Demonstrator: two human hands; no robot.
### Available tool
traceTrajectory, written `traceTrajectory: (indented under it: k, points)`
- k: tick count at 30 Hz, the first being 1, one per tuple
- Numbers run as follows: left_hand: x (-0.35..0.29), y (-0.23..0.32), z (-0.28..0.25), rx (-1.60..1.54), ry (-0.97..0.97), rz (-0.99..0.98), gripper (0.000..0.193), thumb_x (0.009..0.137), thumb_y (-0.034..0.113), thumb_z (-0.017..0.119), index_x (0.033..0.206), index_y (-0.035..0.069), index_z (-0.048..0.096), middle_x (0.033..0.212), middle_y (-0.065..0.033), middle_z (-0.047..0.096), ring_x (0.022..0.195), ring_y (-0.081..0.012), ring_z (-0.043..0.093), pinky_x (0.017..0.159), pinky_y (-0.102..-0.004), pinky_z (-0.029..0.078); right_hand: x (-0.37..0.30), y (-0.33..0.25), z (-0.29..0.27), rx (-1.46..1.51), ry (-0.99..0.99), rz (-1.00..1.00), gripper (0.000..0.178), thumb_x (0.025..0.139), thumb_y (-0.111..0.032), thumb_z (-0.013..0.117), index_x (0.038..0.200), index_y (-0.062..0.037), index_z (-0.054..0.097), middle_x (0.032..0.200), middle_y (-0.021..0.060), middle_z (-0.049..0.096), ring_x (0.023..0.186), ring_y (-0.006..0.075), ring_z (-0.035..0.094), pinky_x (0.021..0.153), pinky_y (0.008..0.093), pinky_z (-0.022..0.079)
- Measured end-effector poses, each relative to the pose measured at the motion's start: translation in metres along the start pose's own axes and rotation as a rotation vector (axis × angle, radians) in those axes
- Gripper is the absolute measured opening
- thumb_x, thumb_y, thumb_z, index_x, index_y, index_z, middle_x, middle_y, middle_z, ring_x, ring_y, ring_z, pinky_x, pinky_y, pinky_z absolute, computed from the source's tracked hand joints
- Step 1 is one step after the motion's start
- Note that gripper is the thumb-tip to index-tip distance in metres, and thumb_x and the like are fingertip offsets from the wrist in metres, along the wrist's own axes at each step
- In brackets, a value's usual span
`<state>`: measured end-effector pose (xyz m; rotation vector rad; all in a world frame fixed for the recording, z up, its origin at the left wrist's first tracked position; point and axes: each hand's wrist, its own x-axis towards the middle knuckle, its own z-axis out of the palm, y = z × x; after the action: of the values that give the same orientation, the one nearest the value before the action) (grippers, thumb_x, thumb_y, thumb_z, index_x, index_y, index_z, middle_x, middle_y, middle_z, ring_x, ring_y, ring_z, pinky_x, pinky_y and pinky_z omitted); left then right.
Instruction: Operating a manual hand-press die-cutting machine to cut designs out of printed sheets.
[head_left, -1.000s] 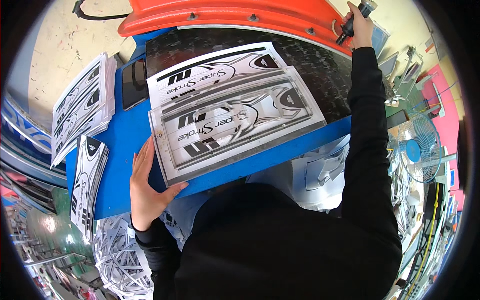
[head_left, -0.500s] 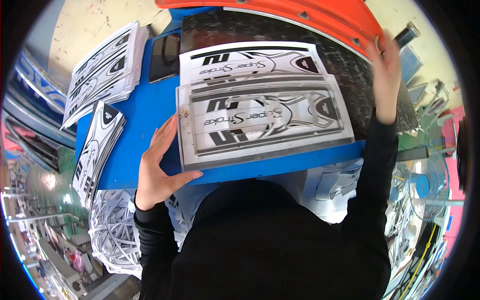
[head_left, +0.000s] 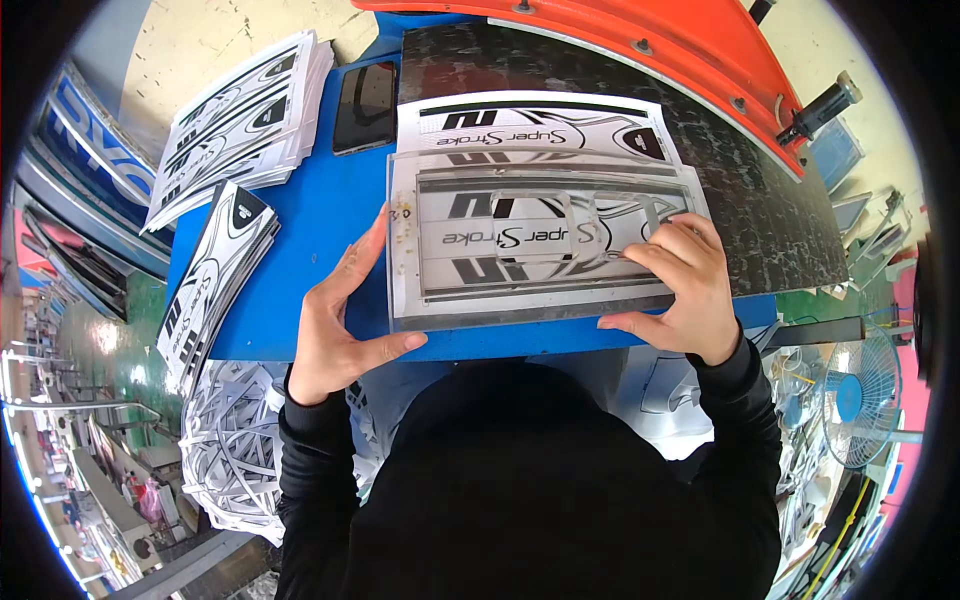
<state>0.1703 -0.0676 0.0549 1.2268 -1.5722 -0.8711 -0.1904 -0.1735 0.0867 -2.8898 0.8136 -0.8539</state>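
Note:
A clear plastic cutting die with dark blade outlines and a raised clear handle lies on a printed black-and-white sheet, whose far strip shows beyond it. My left hand rests against the die's left edge, fingers stretched out and thumb apart near the front corner. At its right end, my right hand curls its fingers over the die, thumb at the front edge. Beneath lie a dark mottled board and the blue table.
Stacked printed sheets and narrow cut pieces are on the left. A black phone sits behind. The orange press arm with its black handle spans the back. Scrap strips and a blue fan are lower.
My right hand has come down from beside the press handle to the die's right end. The press arm's handle now shows without a hand by it. The left hand stays by the die's edge.

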Motion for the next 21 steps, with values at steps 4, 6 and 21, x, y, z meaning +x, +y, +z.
traceTrajectory:
  k: [4, 6, 21]
  points:
    - [-0.004, 0.004, 0.003, 0.012, -0.043, -0.042, 0.101, 0.072, 0.040, 0.088, 0.149, -0.007, 0.043, 0.157, -0.0219, 0.043, 0.149, -0.0378, 0.035, 0.123, -0.0547, 0.011, -0.001, 0.000, -0.002, -0.060, 0.030, -0.010, 0.065, 0.057, -0.054, 0.090, 0.097, -0.0060, 0.071, 0.085, 0.0053, 0.059, 0.081, 0.0273, 0.057, 0.089, 0.0410, 0.041]
    - [-0.005, 0.002, 0.010, 0.039, 0.038, 0.035, 0.102, 0.079, 0.061, 0.075, 0.146, -0.010, 0.045, 0.154, -0.0230, 0.045, 0.149, -0.0396, 0.034, 0.122, -0.0593, 0.003, -0.003, 0.002, -0.003, -0.066, 0.037, -0.004, 0.066, 0.057, -0.055, 0.089, 0.097, -0.0060, 0.071, 0.084, 0.0053, 0.060, 0.080, 0.0270, 0.057, 0.089, 0.0410, 0.039]
    - [0.045, 0.046, 0.046, 0.873, -0.120, 0.262, 0.077, 0.087, 0.043, 0.074, 0.152, 0.013, 0.046, 0.161, -0.0131, 0.038, 0.151, -0.0417, 0.028, 0.119, -0.0661, 0.011, -0.027, 0.038, -0.016, 0.531, 0.511, 0.276, 0.074, 0.083, -0.060, 0.073, 0.107, 0.0098, 0.067, 0.098, 0.0136, 0.066, 0.093, 0.0229, 0.058, 0.087, 0.0346, 0.044]
